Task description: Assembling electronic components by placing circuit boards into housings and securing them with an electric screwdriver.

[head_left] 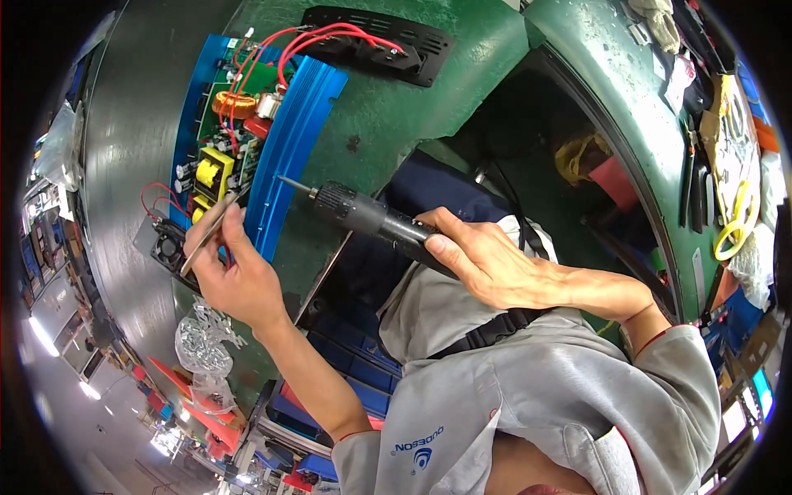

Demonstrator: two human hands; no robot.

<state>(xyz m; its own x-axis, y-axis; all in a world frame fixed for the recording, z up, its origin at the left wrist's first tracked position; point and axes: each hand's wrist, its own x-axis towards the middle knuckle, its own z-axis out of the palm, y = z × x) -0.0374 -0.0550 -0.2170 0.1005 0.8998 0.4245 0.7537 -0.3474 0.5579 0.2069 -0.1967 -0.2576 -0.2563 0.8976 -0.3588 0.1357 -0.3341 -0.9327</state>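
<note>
In my right hand (495, 264) is a black electric screwdriver (363, 216), fingers wrapped round its body. Its thin bit points left and ends near the outer side wall of a blue metal housing (297, 124); I cannot tell whether it touches. Inside the housing sits a circuit board with a copper-wound coil (234, 105) and a yellow transformer (213, 172). My left hand (243, 285), at the housing's near end, pinches a thin flat grey-brown strip (205, 237), held tilted. Red wires run from the board to a black slotted plate (429, 58) beyond it.
A small black fan (167, 246) on a plate lies left of my left hand. Near it is a clear bag of small metal parts (202, 342), by an orange-red bin (210, 425). Pliers (700, 194) and a yellow coil (737, 219) are at the right. A grey belt-like surface (132, 107) runs along the left.
</note>
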